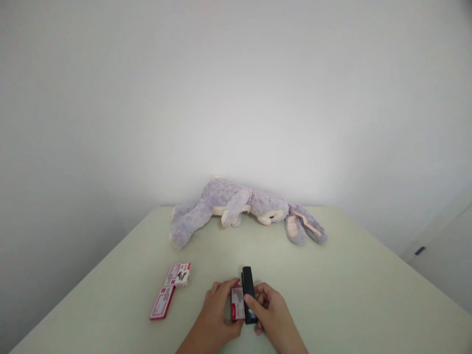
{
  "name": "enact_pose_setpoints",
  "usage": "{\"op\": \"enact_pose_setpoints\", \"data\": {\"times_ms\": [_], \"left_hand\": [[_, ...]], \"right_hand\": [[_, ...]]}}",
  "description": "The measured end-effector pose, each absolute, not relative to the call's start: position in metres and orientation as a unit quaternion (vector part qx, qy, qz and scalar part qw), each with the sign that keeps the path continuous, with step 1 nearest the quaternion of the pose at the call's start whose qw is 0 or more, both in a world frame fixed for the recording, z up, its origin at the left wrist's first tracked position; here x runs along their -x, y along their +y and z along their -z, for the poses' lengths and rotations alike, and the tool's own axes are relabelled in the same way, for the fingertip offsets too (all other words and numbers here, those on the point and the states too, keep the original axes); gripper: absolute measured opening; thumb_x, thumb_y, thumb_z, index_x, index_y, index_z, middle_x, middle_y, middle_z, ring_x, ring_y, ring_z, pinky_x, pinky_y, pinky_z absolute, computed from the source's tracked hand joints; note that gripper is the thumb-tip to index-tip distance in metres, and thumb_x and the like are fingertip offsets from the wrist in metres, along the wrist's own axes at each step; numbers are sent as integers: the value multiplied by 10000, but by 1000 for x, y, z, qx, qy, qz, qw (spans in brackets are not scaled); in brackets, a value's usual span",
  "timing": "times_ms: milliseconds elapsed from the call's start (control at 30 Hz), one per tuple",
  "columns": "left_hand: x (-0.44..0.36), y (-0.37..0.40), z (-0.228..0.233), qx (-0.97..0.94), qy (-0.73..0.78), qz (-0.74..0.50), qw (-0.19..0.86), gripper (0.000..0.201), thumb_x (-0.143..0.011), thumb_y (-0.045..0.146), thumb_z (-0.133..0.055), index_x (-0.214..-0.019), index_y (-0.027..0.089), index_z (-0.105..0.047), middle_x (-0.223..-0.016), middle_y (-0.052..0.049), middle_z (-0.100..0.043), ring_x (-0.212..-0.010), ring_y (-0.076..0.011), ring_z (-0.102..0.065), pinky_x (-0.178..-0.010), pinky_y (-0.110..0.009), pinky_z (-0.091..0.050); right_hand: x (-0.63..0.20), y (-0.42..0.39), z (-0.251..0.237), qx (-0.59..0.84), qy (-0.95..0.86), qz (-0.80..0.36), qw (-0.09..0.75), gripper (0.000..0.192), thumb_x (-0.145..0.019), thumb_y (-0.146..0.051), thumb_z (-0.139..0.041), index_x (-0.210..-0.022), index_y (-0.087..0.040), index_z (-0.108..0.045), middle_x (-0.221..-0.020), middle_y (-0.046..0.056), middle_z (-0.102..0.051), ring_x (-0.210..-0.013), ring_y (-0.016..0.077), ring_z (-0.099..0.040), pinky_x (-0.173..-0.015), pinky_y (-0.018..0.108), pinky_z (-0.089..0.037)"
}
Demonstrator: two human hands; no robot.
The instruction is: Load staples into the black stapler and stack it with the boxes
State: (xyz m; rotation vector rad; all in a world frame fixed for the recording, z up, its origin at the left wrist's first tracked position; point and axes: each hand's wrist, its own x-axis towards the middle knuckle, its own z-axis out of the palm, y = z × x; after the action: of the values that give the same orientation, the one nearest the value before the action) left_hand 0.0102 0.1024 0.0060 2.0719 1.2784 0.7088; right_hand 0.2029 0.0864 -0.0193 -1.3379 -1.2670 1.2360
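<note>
My left hand [217,314] is closed around a small red and white box [238,304], with its thumb at the near end and fingers at the far end. Right beside that box stands a black stapler [249,290], lengthwise away from me. My right hand [271,312] grips the stapler from the right, thumb on top and fingers curled along its side. Box and stapler are side by side, close together at the front middle of the table; whether they touch is hard to make out.
To the left on the pale table [313,290] lie a white and red box with a stapler picture [179,274] and a flat red and white box [162,303]. A lilac plush rabbit [236,201] lies on its side along the back, by the wall [236,98].
</note>
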Motion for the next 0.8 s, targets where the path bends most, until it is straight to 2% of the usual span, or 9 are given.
{"op": "enact_pose_setpoints", "data": {"times_ms": [100, 200, 300, 333, 433, 500, 600, 700, 800], "left_hand": [[-11, 100, -3, -780, 479, -269, 299, 854, -681, 190, -690, -1494, 254, -439, -1346, -111, -592, -1238, -295, -545, -1101, -469, -422], [6, 98, 2, -785, 481, -292, 259, 866, -758, 299, -706, -1548, 287, -351, -1480, -96, -508, -1358, -288, -463, -1151, -470, -385], [46, 96, 5, -704, 618, -338, 89, 536, -907, 471, -548, -1403, 268, -532, -1463, -100, -505, -1369, -314, -444, -1162, -525, -352], [63, 95, 6, -638, 691, -339, 23, 503, -926, 507, -494, -1347, 243, -575, -1423, -121, -518, -1327, -343, -473, -1135, -562, -366], [105, 89, 12, -525, 805, -271, -45, 637, -941, 582, -401, -1415, 172, -515, -1352, -173, -533, -1205, -397, -536, -1017, -588, -451], [117, 82, 16, -567, 789, -236, -14, 631, -953, 545, -365, -1444, 171, -495, -1311, -155, -560, -1149, -356, -576, -990, -524, -484], [111, 73, 18, -652, 729, -201, 66, 569, -938, 472, -407, -1452, 252, -514, -1269, -104, -594, -1116, -281, -624, -983, -437, -500], [93, 70, 10, -703, 673, -166, 156, 666, -837, 472, -583, -1471, 283, -508, -1286, -97, -622, -1204, -291, -608, -1027, -421, -485], [78, 75, -5, -732, 616, -159, 244, 724, -703, 372, -717, -1406, 266, -575, -1323, -95, -636, -1275, -304, -570, -1108, -420, -442]], "right_hand": [[-199, 87, 18, 543, -509, -492, 452, 523, -834, -679, -675, -964, -175, -628, -614, -108, -436, -378, 60, -472, -343, 185, -455], [-199, 85, 20, 550, -506, -476, 463, 524, -853, -650, -672, -1069, -175, -635, -620, -110, -435, -375, 63, -474, -324, 179, -439], [-201, 82, 24, 557, -495, -466, 477, 540, -844, -631, -689, -1135, -183, -611, -639, -111, -438, -388, 72, -470, -325, 200, -467], [-201, 82, 26, 558, -495, -463, 479, 540, -840, -626, -694, -1136, -182, -607, -643, -110, -439, -390, 74, -469, -324, 207, -473], [-202, 81, 27, 558, -498, -461, 478, 535, -838, -616, -701, -1132, -180, -606, -645, -111, -439, -383, 72, -458, -319, 213, -471], [-202, 81, 26, 556, -496, -466, 477, 546, -836, -617, -703, -1150, -183, -602, -649, -111, -434, -384, 70, -448, -319, 216, -477], [-203, 82, 24, 552, -491, -476, 478, 580, -827, -630, -708, -1185, -188, -593, -653, -111, -426, -398, 72, -438, -325, 224, -494], [-204, 83, 25, 545, -489, -487, 477, 590, -825, -643, -704, -1183, -187, -595, -657, -112, -425, -396, 67, -437, -323, 218, -489], [-205, 83, 26, 540, -491, -492, 474, 573, -838, -643, -691, -1166, -182, -600, -662, -110, -436, -379, 59, -441, -324, 209, -476]]}}
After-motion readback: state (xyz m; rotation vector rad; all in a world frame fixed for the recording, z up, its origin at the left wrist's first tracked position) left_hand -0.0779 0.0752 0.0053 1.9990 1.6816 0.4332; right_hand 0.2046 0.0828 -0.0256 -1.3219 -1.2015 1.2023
